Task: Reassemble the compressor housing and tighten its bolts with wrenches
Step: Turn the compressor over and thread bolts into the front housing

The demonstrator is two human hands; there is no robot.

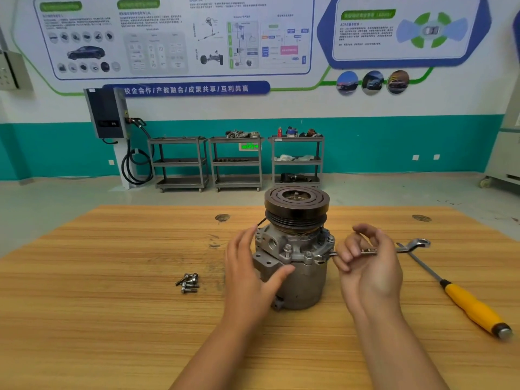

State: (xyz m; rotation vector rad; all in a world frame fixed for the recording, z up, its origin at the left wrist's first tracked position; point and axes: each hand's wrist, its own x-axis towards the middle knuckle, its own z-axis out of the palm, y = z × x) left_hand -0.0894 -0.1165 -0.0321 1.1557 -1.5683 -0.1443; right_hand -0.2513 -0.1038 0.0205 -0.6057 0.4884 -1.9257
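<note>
From the head view we count one compressor (295,277), standing upright on the wooden counter (112,277) between our two hands. It has a grey cast-metal body with a dark grooved pulley (297,202) on top, and we see three bolt heads (308,256) seated in its flange. Our left hand (250,274) lies released against the housing. Its fingers (247,237) are straight along the near-left side and the thumb touches the body. Our right hand (368,266) has its fingers (344,257) curled round the shaft of one wrench (369,251). The wrench's open end sits at a flange bolt just left of those fingers, and its ring end sticks out to their right. Well left of the left fingers lies one small heap of loose bolts (189,282), four or five, though we cannot tell exactly. Right of the right fingers lies one screwdriver with a yellow handle (472,308).
</note>
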